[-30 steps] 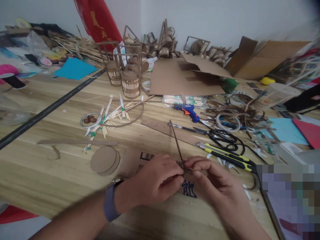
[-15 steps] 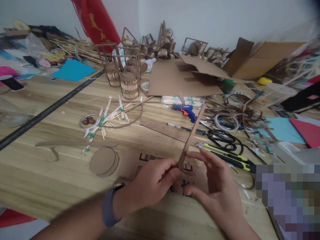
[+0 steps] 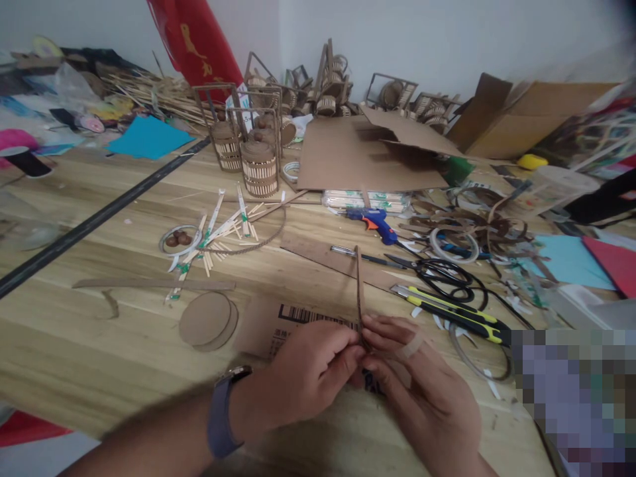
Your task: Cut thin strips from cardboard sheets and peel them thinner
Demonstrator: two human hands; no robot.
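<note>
A narrow brown cardboard strip (image 3: pixel 359 285) stands up from between my hands, its lower end hidden by fingers. My left hand (image 3: pixel 315 368), with a watch on the wrist, pinches that lower end. From the other side my right hand (image 3: pixel 422 377) closes on the strip too, a bandage around one finger. Beneath them lies a printed cardboard piece (image 3: pixel 258 324) with a barcode. Two overlapping cardboard discs (image 3: pixel 206 321) rest to the left. A yellow-and-black utility knife (image 3: pixel 452 315) lies beyond my right hand.
A blue glue gun (image 3: pixel 375 222), scissors (image 3: pixel 397 260) and a tape roll (image 3: pixel 454 245) lie ahead. Cut sticks (image 3: pixel 218 245) and a ring with brown beads (image 3: pixel 179 238) are left of centre. Small slatted baskets (image 3: pixel 259 169) stand behind, near a large cardboard sheet (image 3: pixel 342 156).
My right hand has moved in from open fingers to close on the strip beside my left hand. The strip has swung from leaning right to nearly upright and shows shorter.
</note>
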